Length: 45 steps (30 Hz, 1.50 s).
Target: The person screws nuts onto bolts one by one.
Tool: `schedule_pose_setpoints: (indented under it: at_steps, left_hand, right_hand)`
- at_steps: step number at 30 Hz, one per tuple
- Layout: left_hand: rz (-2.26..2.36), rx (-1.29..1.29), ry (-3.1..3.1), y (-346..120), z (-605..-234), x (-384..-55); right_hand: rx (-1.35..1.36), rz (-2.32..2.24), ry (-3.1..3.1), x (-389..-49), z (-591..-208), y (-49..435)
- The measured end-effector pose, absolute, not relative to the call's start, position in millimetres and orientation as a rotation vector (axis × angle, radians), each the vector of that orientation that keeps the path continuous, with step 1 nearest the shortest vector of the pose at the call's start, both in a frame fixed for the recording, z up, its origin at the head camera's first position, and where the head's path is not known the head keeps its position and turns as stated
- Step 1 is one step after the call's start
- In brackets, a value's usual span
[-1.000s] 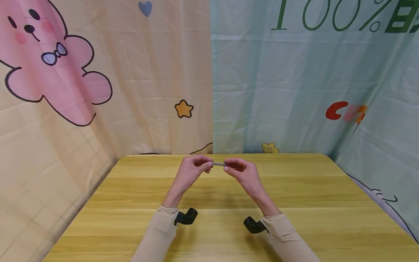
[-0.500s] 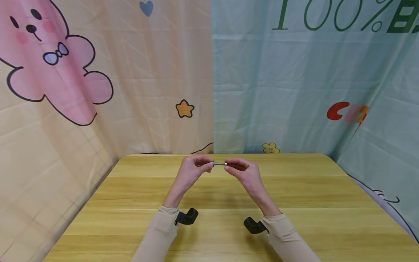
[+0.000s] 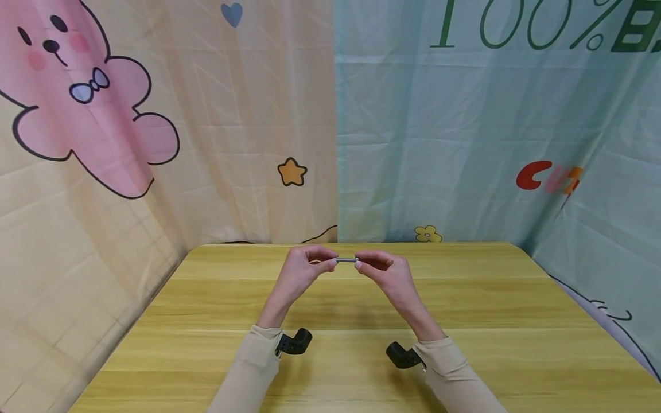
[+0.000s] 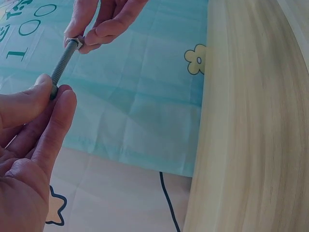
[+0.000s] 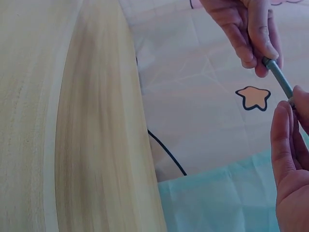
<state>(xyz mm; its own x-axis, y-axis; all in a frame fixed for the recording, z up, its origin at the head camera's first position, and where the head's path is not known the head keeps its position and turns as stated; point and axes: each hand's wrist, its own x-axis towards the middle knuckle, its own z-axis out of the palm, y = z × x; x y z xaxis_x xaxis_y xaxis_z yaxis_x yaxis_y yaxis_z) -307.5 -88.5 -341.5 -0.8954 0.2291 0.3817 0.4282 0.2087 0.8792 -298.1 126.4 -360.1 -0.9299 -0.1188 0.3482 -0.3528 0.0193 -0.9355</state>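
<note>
A grey metal bolt [image 3: 346, 260] is held level above the table between both hands. My left hand [image 3: 308, 265] pinches its head end between thumb and fingers; in the left wrist view the threaded shank of the bolt [image 4: 63, 63] slants away from those fingers. At the far end of the shank sits a hex nut [image 4: 75, 42], which my right hand [image 3: 384, 272] pinches by thumb and fingertips. In the right wrist view the nut is mostly hidden by the fingers [image 5: 281, 130].
The wooden table [image 3: 346, 367] spreads below both hands. A printed curtain [image 3: 248, 115] hangs close behind its back edge and along both sides. A black wrist camera [image 3: 294, 341] is strapped at the left sleeve, another black wrist camera [image 3: 403, 355] at the right.
Both hands keep their hold on the bolt and nut with hardly any movement. The right fingers shift slightly at the nut, and the whole view has drifted a little.
</note>
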Motion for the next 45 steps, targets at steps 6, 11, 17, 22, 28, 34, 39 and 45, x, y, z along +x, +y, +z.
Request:
schedule_pose_setpoints:
  at_steps: [6,11,17,22,28,34,39,45]
  left_hand:
    - [-1.753,-0.654,-2.323,-88.4,-340.7,-305.7]
    - [-1.735,-0.672,-2.326,-87.2,-340.1,-305.4]
    - [-1.729,-0.684,-2.32,-85.0,-340.3,-304.7]
    - [-1.758,-0.68,-2.313,-83.8,-341.1,-304.1]
    - [-1.764,-0.672,-2.295,-83.7,-340.8,-305.2]
    - [-1.768,-0.66,-2.276,-85.4,-343.0,-306.8]
    - [-1.779,-0.667,-2.255,-85.9,-342.4,-306.3]
    - [-1.769,-0.653,-2.265,-85.8,-340.9,-305.1]
  right_hand:
    - [0.497,2.007,-2.115,-297.1,-360.1,125.2]
    - [0.489,2.016,-2.114,-296.7,-360.7,124.4]
    - [0.47,2.01,-2.124,-297.0,-361.1,122.2]
    - [0.442,2.031,-2.133,-297.6,-361.9,120.9]
    - [0.55,2.051,-2.104,-297.8,-361.1,122.9]
    - [0.665,1.985,-2.085,-296.6,-358.9,125.3]
    - [0.687,1.967,-2.082,-295.9,-357.8,126.2]
    - [0.657,1.994,-2.09,-297.5,-357.2,126.5]
